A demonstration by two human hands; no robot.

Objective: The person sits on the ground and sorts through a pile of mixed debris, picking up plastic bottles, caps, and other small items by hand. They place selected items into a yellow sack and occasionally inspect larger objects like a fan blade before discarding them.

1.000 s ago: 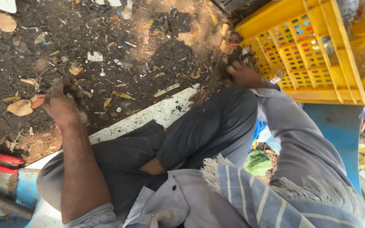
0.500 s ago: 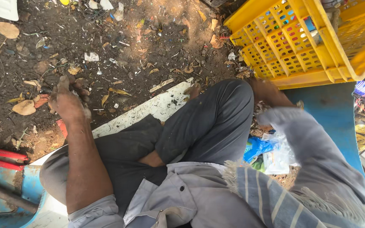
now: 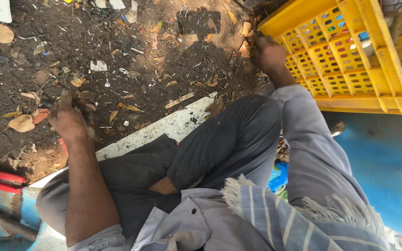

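My left hand rests knuckles-up on dark soil strewn with dry leaves and scraps, its fingers bent down into the litter. My right hand reaches forward to the near corner of a yellow slotted plastic crate, touching its edge beside some pale clods. The fingers of both hands are hidden from me, so any grip is unclear. I sit cross-legged in dark trousers with a grey long sleeve on the right arm.
A white board lies under my legs. Red-handled tools lie at the left edge on a blue surface. A blue sheet lies below the crate. A striped fringed cloth hangs at my chest.
My right hand has moved from beside my knee up to the crate's corner. My left hand has stayed on the soil.
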